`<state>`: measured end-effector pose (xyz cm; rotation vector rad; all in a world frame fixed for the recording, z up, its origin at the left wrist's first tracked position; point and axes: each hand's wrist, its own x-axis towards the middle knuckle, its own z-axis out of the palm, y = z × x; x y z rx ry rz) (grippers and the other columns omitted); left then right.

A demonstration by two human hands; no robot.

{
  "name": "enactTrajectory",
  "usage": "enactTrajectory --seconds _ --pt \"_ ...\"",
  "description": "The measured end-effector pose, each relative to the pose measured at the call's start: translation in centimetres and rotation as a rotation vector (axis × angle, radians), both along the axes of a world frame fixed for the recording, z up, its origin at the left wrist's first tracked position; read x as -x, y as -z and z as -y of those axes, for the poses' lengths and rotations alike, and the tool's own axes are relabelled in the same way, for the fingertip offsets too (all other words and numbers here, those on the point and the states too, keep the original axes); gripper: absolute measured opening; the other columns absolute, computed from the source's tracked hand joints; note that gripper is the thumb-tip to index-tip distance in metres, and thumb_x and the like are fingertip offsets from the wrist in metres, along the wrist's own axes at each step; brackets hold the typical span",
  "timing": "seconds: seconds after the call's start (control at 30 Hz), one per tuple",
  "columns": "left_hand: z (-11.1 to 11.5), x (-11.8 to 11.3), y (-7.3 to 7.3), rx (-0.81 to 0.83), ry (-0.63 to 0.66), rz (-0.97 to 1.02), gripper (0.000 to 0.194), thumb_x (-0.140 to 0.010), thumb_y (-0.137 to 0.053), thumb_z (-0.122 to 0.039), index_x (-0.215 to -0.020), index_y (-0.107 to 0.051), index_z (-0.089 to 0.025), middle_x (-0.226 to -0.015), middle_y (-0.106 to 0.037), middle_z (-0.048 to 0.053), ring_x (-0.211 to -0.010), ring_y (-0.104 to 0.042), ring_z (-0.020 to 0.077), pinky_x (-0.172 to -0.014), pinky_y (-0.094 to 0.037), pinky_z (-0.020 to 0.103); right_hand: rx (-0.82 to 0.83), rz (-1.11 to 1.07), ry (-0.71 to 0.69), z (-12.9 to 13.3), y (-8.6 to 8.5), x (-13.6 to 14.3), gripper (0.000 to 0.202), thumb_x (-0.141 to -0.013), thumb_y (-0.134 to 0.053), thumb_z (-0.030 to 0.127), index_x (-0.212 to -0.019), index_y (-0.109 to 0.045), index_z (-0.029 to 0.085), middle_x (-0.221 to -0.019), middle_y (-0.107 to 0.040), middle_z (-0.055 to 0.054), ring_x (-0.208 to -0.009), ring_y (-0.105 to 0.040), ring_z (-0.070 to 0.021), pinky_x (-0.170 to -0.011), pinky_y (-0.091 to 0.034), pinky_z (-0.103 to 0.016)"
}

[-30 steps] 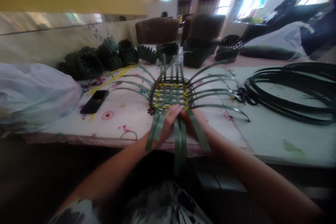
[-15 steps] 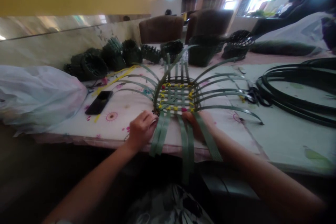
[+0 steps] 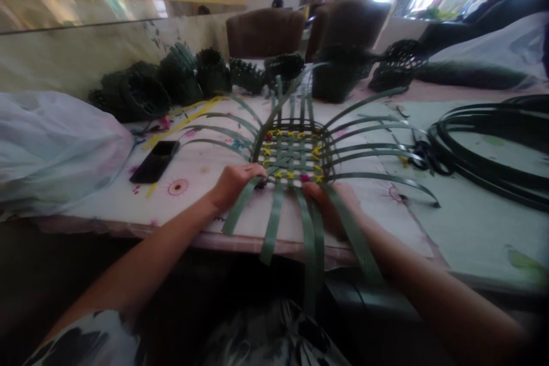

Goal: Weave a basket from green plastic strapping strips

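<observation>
A white plastic bag [image 3: 64, 151] sat on the counter [image 3: 195, 203] at nine o'clock from the woven green piece under work, with a dark basket [image 3: 116, 92] lying on its side at ten. A black phone [image 3: 155, 161] rested between the bag and the piece, near yellow strips [image 3: 195, 115] at ten o'clock. The person's left hand [image 3: 235, 182] had its fingers closed on the near corner, at eight o'clock. The woven green piece [image 3: 291, 155], laced with yellow, lay flat at the counter's near side, its loose strips [image 3: 271, 226] spreading outward, several dropping past the edge at six. The right hand [image 3: 328, 206] gripped the near rim at five o'clock, thumb uppermost, its other fingers largely hidden. A wide dark basket [image 3: 337, 81] stood at one o'clock. Scissors [image 3: 423, 148] lay at three, just beside a large coil of dark green strip [image 3: 493, 186] farther out that way.
</observation>
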<state>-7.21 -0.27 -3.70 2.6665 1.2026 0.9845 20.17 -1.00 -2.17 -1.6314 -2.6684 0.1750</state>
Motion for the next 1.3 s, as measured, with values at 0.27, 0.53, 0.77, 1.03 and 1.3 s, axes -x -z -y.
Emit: enactTrajectory --seconds 0.27,0.53,0.77,1.03,1.3 --pt "-0.3 0.4 -0.6 0.031 0.038 0.077 0.011 -0.094 -0.056 -0.024 -0.089 -0.064 -0.018 -0.084 -0.069 0.002 -0.077 -0.064 0.0115 -0.072 -0.049 0.022 0.007 0.029 0.001 0.0 -0.1 0.1 0.033 -0.090 -0.040 0.043 -0.092 -0.068 0.025 -0.066 -0.062 -0.004 -0.054 -0.041 -0.0144 -0.056 -0.018 -0.030" --pt "-0.1 -0.6 -0.7 0.036 0.050 0.059 0.014 -0.089 -0.062 -0.022 -0.094 -0.074 -0.020 -0.080 -0.065 0.002 -0.069 -0.061 0.0101 -0.063 -0.046 0.020 0.004 0.012 -0.023 -0.1 0.1 -0.1 0.031 -0.090 -0.042 0.042 -0.093 -0.067 0.024 -0.072 -0.065 -0.004 -0.059 -0.047 -0.0156 -0.056 -0.019 -0.030" --pt "-0.4 -0.6 0.2 -0.024 0.007 -0.017 0.015 -0.083 -0.063 -0.018 -0.093 -0.073 -0.021 -0.093 -0.072 0.002 -0.080 -0.068 0.0128 -0.071 -0.051 0.022 0.014 0.075 -0.017 -0.2 0.2 0.0 0.030 -0.090 -0.043 0.041 -0.103 -0.066 0.026 -0.076 -0.067 -0.005 -0.062 -0.052 -0.0173 -0.057 -0.019 -0.029" --pt "-0.4 -0.7 0.6 -0.094 -0.040 -0.119 0.014 -0.078 -0.062 -0.017 -0.089 -0.070 -0.022 -0.089 -0.073 -0.001 -0.076 -0.067 0.0120 -0.065 -0.047 0.021 0.067 0.110 -0.005 -0.2 -0.4 0.2 0.034 -0.090 -0.043 0.040 -0.111 -0.066 0.027 -0.080 -0.070 -0.005 -0.065 -0.056 -0.0185 -0.059 -0.022 -0.029" --pt "0.5 -2.0 -0.1 0.081 -0.120 0.028 0.017 -0.090 -0.060 -0.027 -0.093 -0.077 -0.025 -0.082 -0.069 -0.001 -0.074 -0.065 0.0106 -0.065 -0.046 0.021 0.030 0.104 -0.040 -0.2 -0.2 0.2 0.031 -0.092 -0.041 0.039 -0.104 -0.066 0.025 -0.077 -0.069 -0.004 -0.062 -0.054 -0.0167 -0.058 -0.022 -0.029"
